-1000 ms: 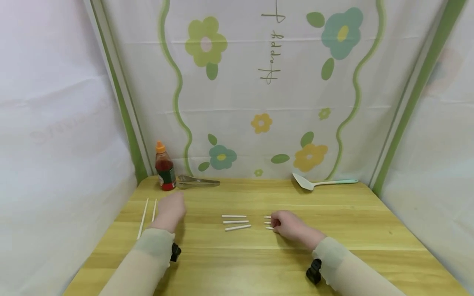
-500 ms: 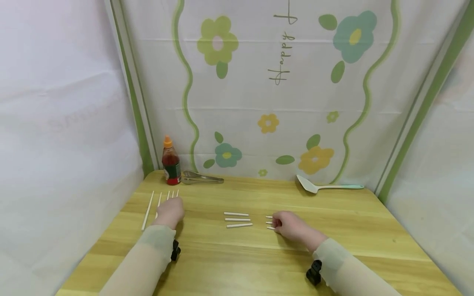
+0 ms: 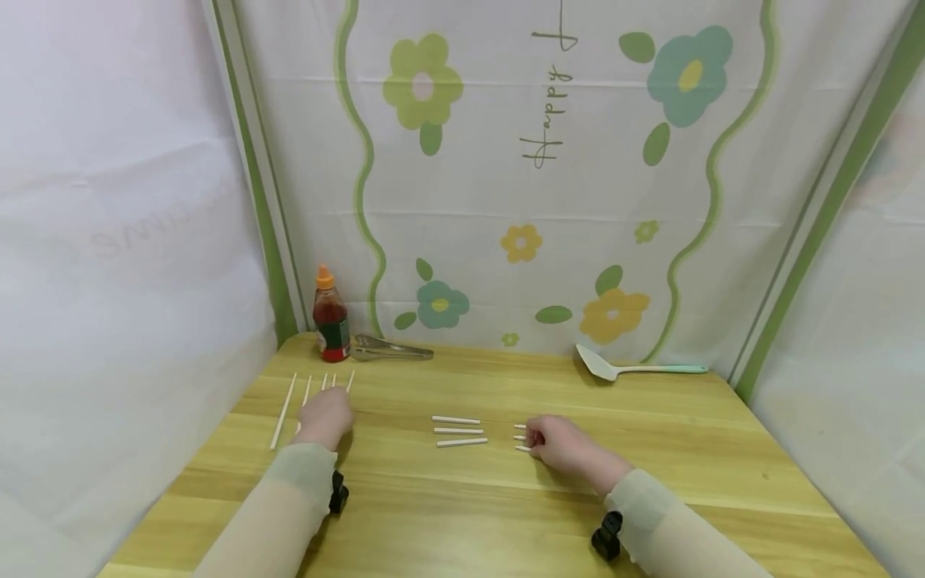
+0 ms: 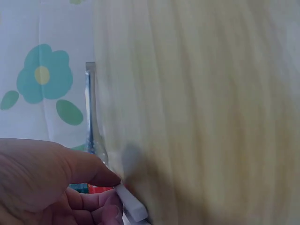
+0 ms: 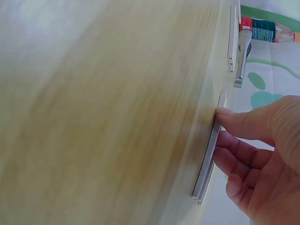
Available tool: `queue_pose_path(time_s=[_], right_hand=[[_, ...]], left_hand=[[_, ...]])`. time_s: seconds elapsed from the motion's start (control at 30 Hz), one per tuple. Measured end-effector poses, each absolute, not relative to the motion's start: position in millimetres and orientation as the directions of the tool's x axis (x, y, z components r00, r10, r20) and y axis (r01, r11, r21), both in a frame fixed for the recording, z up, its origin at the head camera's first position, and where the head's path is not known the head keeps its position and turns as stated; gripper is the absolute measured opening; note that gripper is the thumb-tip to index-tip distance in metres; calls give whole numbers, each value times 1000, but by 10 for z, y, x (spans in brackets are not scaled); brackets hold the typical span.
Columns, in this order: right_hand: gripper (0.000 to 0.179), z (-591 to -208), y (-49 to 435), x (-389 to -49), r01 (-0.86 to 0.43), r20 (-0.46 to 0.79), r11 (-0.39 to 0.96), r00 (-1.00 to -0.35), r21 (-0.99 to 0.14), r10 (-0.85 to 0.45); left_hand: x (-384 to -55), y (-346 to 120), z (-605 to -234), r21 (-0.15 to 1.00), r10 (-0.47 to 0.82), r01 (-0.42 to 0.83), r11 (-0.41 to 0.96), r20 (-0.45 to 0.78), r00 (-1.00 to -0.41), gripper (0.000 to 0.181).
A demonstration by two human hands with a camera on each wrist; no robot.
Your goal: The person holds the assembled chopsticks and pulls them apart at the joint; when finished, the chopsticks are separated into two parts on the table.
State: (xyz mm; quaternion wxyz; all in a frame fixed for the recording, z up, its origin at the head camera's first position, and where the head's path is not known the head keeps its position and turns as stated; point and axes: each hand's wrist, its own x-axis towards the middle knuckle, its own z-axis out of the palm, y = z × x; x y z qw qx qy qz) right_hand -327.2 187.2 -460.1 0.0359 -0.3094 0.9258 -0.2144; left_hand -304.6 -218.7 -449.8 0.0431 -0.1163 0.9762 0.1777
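Observation:
Over the left part of the table, my left hand pinches a thin white chopstick between thumb and forefinger. Around that hand lie several white chopsticks, the outermost chopstick fully visible and the others partly covered by the hand. Right of the middle, my right hand is at a second row of sticks, whose left ends stick out past the fingertips. In the right wrist view, its thumb and fingers pinch a long grey-white chopstick at the table surface. Between the hands lie three white sticks, roughly parallel.
At the back left stand a red sauce bottle with an orange cap and, beside it, metal tongs. A white spatula with a mint handle lies at the back right. Flowered white cloth closes off the back of the table.
The head view has shifted. My left hand has dropped slightly among the left chopsticks, and the rightmost of these now lies farther from its neighbours. My right hand stays at its row.

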Motion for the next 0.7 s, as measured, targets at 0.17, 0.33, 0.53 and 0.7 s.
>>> queue_pose_path(time_s=[0.17, 0.33, 0.53, 0.7], right_hand=[[22, -4629, 1894, -3283, -556, 68, 715, -807, -423, -587], [21, -4601, 1849, -3281, -575, 89, 719, -801, -390, -592], [26, -4410, 1667, -3073, -771, 396, 590, -632, -239, -666], [24, -4263, 1521, -2877, -910, 411, 375, -414, -175, -812]], left_hand=[[-3007, -1963, -4384, 353, -121, -155, 923, -116, -986, 12], [-2908, -1563, -4214, 451, 15, -37, 892, -113, -994, 9], [-2664, -1022, -4114, 629, 308, 194, 753, -76, -948, 13], [-2446, -732, -4108, 696, 473, 300, 653, -64, -879, 13]])
